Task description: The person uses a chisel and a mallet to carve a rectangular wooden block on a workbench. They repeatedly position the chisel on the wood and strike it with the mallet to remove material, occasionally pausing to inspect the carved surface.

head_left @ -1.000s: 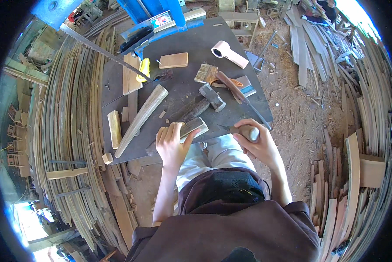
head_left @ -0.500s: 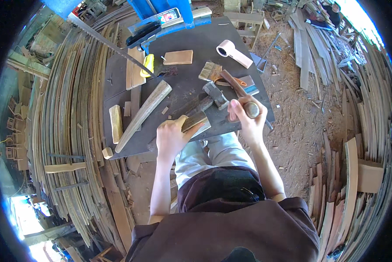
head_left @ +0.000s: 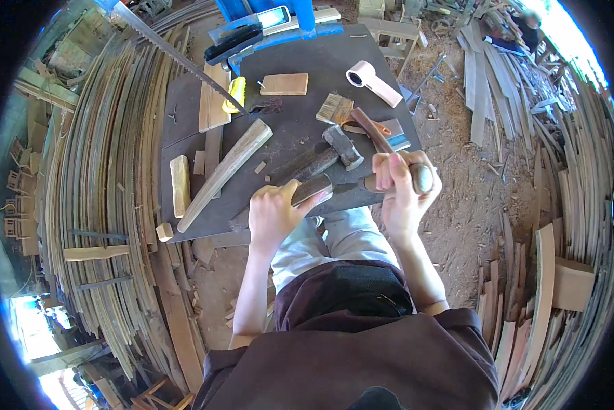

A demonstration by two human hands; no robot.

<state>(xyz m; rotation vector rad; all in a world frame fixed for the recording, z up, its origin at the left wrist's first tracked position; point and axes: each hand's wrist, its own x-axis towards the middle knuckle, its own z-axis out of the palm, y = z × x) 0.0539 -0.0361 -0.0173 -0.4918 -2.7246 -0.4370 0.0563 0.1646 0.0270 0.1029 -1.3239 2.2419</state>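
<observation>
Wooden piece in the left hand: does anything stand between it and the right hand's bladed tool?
Nothing visible does: the bladed tool points at the right end of the wooden piece, possibly touching; the hammer lies beyond them.

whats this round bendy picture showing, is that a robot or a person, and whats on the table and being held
No robot here: these are a person's bare hands. The wide fisheye camera sits on their head, looking down, so straight edges bend near the rim.

The left hand grips a short brown wooden block. The right hand holds a dark-bladed tool with a rounded wooden handle. The blade points at the block's end; I can't tell whether they touch.

On the dark flat tabletop lie a grey metal-headed hammer, a flat pale-bristled brush and a long pale wooden bar.
</observation>
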